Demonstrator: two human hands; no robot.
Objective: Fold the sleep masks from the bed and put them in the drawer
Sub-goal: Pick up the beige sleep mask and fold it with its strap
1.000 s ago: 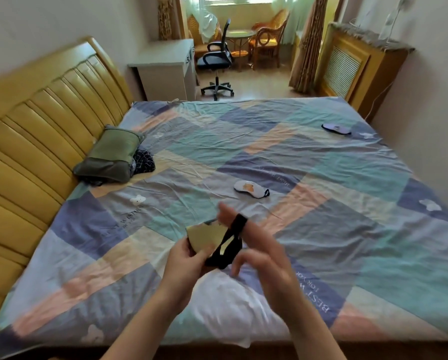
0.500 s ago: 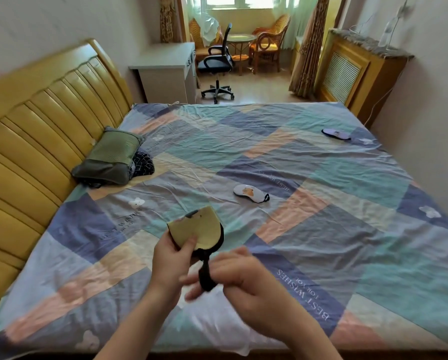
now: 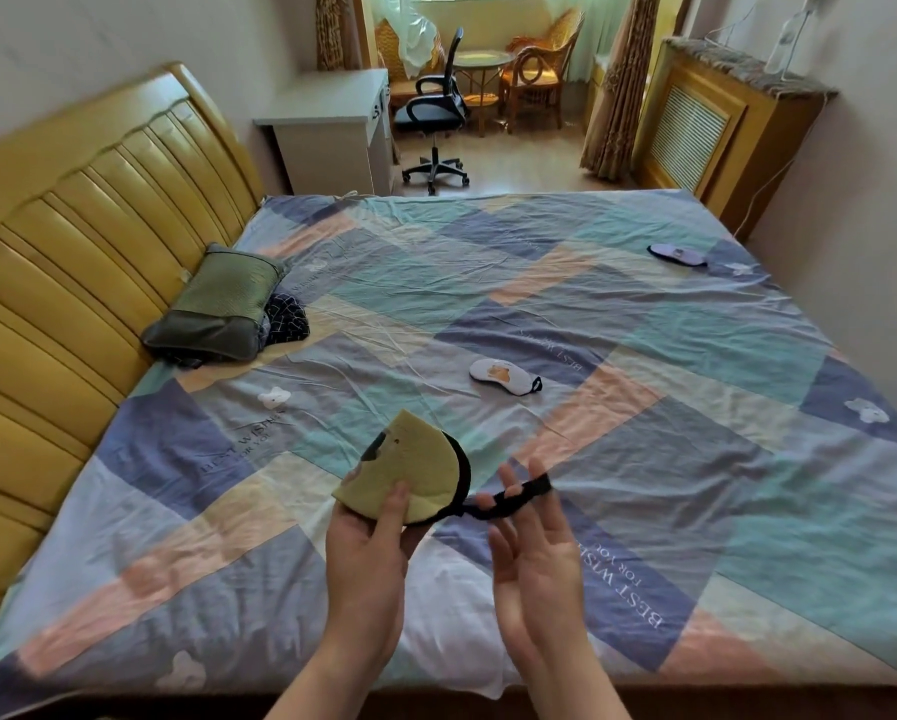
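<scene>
A yellow sleep mask (image 3: 410, 470) folded in half, with a black edge, is pinched in my left hand (image 3: 371, 553) above the near side of the bed (image 3: 695, 459). Its black strap (image 3: 514, 498) stretches to the right, looped over the spread fingers of my right hand (image 3: 534, 558). A white sleep mask (image 3: 503, 375) with an orange print lies flat mid-bed. A purple sleep mask (image 3: 677, 254) lies near the far right corner of the bed. No drawer is clearly visible.
A green pillow (image 3: 217, 309) and a dark patterned cloth (image 3: 285, 322) lie by the yellow headboard (image 3: 72, 241). Beyond the bed stand a white desk (image 3: 326, 122), an office chair (image 3: 436, 116) and a wooden radiator cover (image 3: 721, 122). A wall runs close along the bed's right side.
My right hand has moved from below the mask out to the right, pulling the black strap taut across its opened fingers. My left hand holds the folded mask lifted slightly higher.
</scene>
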